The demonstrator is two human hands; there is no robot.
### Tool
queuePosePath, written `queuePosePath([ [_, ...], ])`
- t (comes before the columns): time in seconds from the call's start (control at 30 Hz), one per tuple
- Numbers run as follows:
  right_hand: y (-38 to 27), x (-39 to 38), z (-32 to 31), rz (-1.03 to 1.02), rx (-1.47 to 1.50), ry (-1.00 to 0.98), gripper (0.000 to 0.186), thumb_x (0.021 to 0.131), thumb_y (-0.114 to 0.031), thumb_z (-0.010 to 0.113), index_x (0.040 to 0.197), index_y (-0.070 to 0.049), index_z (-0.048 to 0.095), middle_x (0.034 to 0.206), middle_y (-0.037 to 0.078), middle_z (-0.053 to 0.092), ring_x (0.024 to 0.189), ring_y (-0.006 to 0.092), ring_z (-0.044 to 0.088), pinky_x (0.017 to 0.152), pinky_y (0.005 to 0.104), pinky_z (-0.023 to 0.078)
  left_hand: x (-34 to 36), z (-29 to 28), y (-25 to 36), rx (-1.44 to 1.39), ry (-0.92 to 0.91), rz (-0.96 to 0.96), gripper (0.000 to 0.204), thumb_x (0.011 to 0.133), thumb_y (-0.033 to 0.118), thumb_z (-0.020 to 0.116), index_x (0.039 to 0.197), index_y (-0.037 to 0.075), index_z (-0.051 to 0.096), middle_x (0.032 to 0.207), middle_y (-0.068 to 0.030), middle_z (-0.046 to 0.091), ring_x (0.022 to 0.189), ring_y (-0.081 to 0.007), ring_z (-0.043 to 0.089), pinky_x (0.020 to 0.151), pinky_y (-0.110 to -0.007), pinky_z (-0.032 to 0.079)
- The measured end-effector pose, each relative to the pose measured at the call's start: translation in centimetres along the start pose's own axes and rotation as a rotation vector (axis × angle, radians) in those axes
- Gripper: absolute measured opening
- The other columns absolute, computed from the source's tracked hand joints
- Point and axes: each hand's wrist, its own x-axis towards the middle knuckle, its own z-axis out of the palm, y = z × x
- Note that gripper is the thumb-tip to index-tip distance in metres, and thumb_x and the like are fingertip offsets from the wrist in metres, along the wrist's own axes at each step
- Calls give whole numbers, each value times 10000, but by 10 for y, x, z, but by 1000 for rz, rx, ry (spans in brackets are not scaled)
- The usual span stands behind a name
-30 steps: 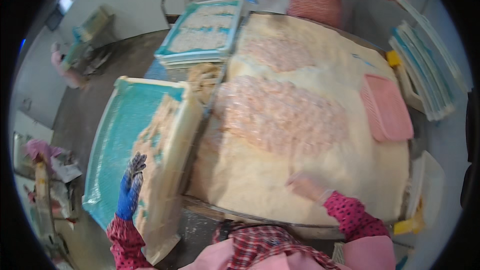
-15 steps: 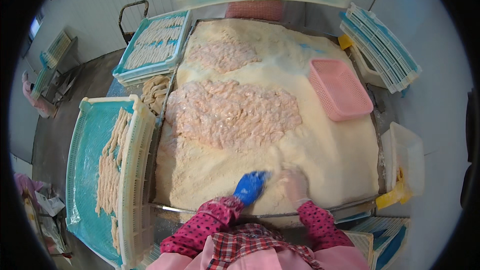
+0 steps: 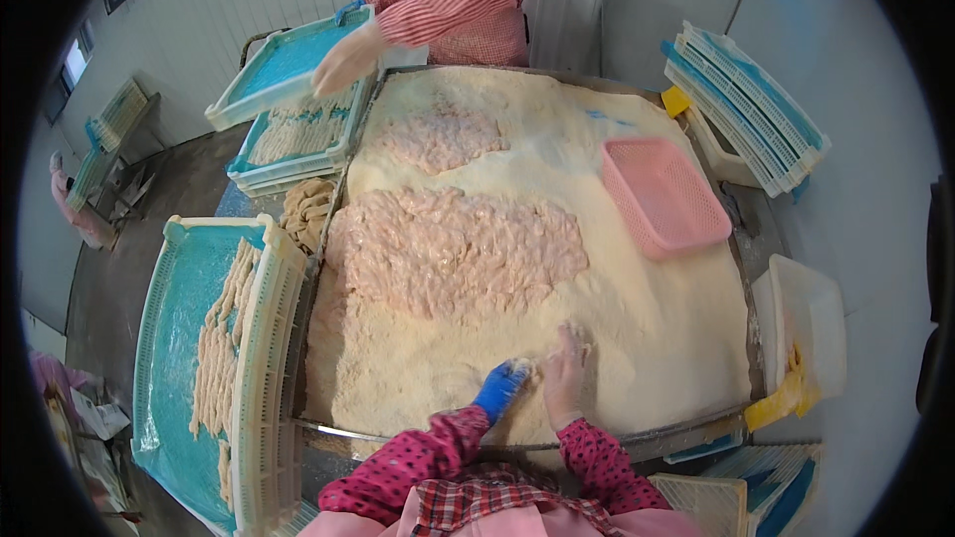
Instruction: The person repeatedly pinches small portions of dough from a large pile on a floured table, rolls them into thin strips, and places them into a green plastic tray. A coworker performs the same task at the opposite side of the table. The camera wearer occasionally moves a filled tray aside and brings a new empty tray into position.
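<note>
Nearby, the blue-gloved left hand (image 3: 499,393) is resting curled, contents unclear, beside the straight-fingered right hand (image 3: 564,380) over powder (image 3: 657,338); gentle pressure is probably working best.

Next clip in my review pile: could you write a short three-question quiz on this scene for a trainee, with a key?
1. True or false: the wearer's right hand has the blue glove on.
2. Where is the pink basket?
a) On the floor
b) On the work table, resting on the pale powder
c) In the wearer's hands
3. What does the co-worker at the far side have their hands on?

Key:
1. False; the left hand has it.
2. b
3. A teal-lined tray, above another tray holding pale strips.
</note>
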Motion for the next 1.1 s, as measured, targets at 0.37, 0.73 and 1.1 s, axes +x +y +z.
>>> queuePosePath([
  [0.37, -92, -11, 40, -330, 659, -458, 527, 933, -302, 364, 1385, -41, 297, 1376, 228, 356, 1306, 309, 306, 1085, 389, 197, -35, -35, -9, -1103, -353, 90, 500, 964, 381, 328, 1349, 61, 327, 1318, -130, 389, 1154, -249, 413, 984, -390, 342],
  [0.73, 0, 192, 103, -759, -519, -477, 118, 760, -69, 516, 855, -78, 587, 843, 126, 590, 875, 320, 562, 791, 421, 436, -161, -164, 182, -1137, 174, 594, 403, 925, 320, 481, 1245, 76, 460, 1088, -67, 568, 922, -193, 568, 802, -334, 479],
  [1.1, -5, 195, 111, -631, -467, -545, 200, 640, -42, 629, 827, -71, 566, 795, 128, 567, 820, 324, 546, 711, 426, 435, -335, -448, 124, 125, 1083, 211, 611, 939, 537, 281, 1381, 116, 318, 1317, -83, 446, 1120, -240, 443, 959, -423, 350],
])
